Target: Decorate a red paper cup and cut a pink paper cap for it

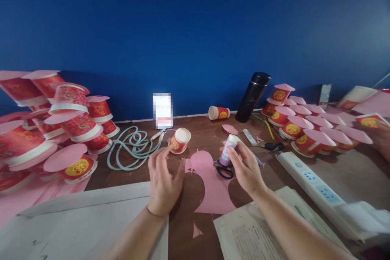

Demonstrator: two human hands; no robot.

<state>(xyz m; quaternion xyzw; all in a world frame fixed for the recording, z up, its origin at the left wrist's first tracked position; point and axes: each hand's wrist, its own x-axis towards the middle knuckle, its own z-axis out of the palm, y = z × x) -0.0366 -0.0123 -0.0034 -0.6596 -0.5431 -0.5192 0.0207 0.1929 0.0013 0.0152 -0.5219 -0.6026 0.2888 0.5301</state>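
My right hand is closed around a glue stick with a purple base and a pale top, held upright. Just below it lies a pair of black-handled scissors, partly covered. My left hand is open, its fingers curved and thumb apart, low over the table. Its fingertips are close to a red and white paper cup standing bottom up; whether they touch it I cannot tell. Between the hands lies a pink paper sheet with rounded cut-outs, and a pink paper disc rests at its top.
Red cups with pink discs are stacked at left and grouped at right. A black flask, a lying cup stack, a coiled cable, a power strip and papers surround the hands. Another person's hand shows at far right.
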